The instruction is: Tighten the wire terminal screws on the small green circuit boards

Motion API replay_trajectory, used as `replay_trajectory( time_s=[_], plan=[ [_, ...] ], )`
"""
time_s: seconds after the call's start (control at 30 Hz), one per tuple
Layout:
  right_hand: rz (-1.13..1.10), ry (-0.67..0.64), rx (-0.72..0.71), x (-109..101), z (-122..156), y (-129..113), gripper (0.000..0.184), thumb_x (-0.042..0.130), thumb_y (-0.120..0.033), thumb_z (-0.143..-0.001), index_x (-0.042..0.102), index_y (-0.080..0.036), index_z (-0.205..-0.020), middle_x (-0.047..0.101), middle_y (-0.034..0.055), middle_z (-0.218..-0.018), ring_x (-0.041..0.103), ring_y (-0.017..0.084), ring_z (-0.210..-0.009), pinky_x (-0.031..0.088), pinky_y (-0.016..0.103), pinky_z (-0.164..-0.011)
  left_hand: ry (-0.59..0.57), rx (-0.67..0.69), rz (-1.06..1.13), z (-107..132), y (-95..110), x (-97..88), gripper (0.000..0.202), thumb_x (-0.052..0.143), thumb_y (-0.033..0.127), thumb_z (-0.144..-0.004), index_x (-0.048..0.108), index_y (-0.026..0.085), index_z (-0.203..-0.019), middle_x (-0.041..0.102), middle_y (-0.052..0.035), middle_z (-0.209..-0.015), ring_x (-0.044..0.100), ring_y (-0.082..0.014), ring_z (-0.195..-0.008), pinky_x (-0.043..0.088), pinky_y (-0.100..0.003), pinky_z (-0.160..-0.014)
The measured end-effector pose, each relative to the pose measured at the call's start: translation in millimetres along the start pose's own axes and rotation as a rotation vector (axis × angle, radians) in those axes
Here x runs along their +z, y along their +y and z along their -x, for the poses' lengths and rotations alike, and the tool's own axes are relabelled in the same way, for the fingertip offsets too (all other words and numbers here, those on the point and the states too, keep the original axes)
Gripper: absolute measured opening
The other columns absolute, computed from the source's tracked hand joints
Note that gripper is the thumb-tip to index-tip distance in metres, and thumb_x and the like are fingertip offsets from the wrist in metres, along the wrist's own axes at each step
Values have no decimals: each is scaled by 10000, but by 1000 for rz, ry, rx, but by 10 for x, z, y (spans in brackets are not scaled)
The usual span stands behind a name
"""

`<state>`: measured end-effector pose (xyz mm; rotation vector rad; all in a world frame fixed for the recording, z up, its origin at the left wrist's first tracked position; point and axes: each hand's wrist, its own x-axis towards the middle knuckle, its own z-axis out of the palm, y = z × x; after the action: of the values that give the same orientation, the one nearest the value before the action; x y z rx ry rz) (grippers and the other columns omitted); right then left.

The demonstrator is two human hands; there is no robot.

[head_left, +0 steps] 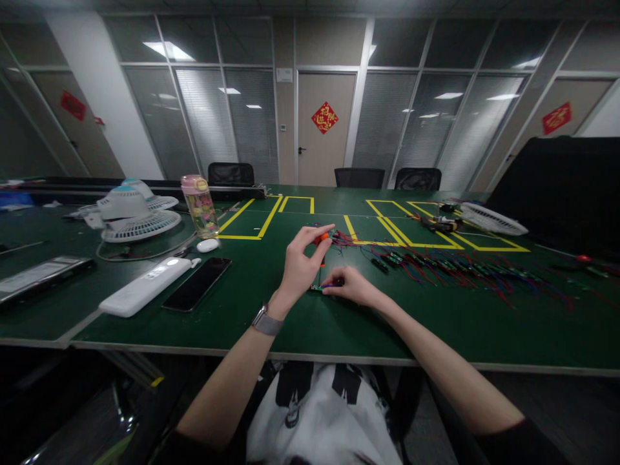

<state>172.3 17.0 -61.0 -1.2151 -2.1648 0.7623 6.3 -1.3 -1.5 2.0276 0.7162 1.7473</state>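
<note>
My left hand [301, 263] is raised over the green table [271, 310], its fingers pinched round the orange handle of a small screwdriver [321, 240] that points down. My right hand [349, 285] lies low on the table just to the right, fingers pressed on a small circuit board [323, 287] with coloured wires. A tangle of red and blue wires [339, 237] lies just beyond both hands. A watch sits on my left wrist.
A row of small wired boards [450, 266] runs to the right. On the left lie a black phone [197, 292], a white remote-like unit [145, 285], a bottle [199, 206] and white fan parts [135, 213]. Another fan grille [491, 219] lies far right.
</note>
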Motion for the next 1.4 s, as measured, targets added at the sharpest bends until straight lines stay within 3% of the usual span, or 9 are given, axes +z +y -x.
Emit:
replay_trajectory(
  time_s=[0.1, 0.23, 0.43, 0.57, 0.63, 0.87, 1.07, 1.23, 1.4],
  plan=[
    [-11, -2, 6, 0, 3, -3, 164, 744, -247, -707, 757, -142, -832, 701, 34, -723, 589, 139, -631, 435, 237, -598, 41, -9, -65, -2, -1, -5, 255, 584, 278, -895, 683, 233, -1126, 593, -49, -1028, 580, -146, -957, 468, -263, -865],
    [12, 5, 2, -5, 12, -13, 170, 754, -238, -696, 763, -146, -839, 699, 35, -740, 586, 142, -655, 434, 239, -613, -15, -11, 43, -3, -12, -9, 328, 455, 249, -960, 609, 243, -1249, 615, -62, -1117, 585, -154, -1035, 460, -289, -923],
    [-6, -18, -11, -19, 21, -26, 246, 724, -328, -742, 757, -128, -881, 691, 45, -738, 568, 137, -640, 418, 239, -593, 56, -4, -86, 1, -7, -24, 273, 579, 259, -896, 673, 247, -1151, 571, -46, -1048, 562, -145, -991, 453, -266, -902],
    [-28, -35, -13, -22, 17, -5, 265, 685, -328, -779, 747, -117, -926, 685, 44, -721, 562, 135, -625, 413, 238, -584, -24, -29, 39, 3, -20, -24, 356, 435, 208, -959, 576, 245, -1284, 583, -60, -1144, 579, -142, -1041, 452, -281, -929],
    [-28, -35, -19, -21, 15, 8, 253, 691, -313, -771, 747, -120, -925, 682, 41, -722, 566, 137, -630, 419, 240, -591, -46, -38, 50, 4, -21, -19, 361, 446, 207, -955, 560, 235, -1296, 606, -59, -1093, 602, -139, -964, 473, -280, -876],
    [-37, -38, -30, -11, 14, 21, 226, 693, -287, -762, 747, -125, -911, 672, 36, -728, 570, 141, -649, 435, 247, -614, 68, 34, -183, -8, 2, -40, 261, 510, 238, -935, 654, 218, -1151, 607, -41, -951, 571, -143, -895, 462, -283, -842],
    [-53, -48, -36, -4, 8, 36, 222, 692, -289, -764, 741, -125, -907, 667, 36, -733, 571, 141, -647, 439, 249, -613, 36, 45, -130, 7, -47, -24, 377, 419, 212, -969, 508, 252, -1333, 630, -62, -1127, 589, -149, -1008, 467, -316, -910],
    [-64, -52, -20, -8, 13, 22, 221, 688, -282, -769, 736, -120, -911, 659, 29, -704, 569, 137, -628, 434, 246, -602, 79, 40, -216, 2, -26, -27, 283, 588, 296, -895, 629, 233, -1168, 613, -45, -1014, 577, -154, -930, 472, -307, -878],
    [-31, -54, -31, -20, 23, -3, 221, 680, -285, -781, 738, -123, -920, 666, 34, -726, 574, 139, -649, 436, 245, -614, -1, -5, -87, -10, -4, -38, 334, 415, 248, -975, 580, 229, -1264, 599, -64, -1163, 562, -155, -1081, 436, -299, -955]
  ],
)
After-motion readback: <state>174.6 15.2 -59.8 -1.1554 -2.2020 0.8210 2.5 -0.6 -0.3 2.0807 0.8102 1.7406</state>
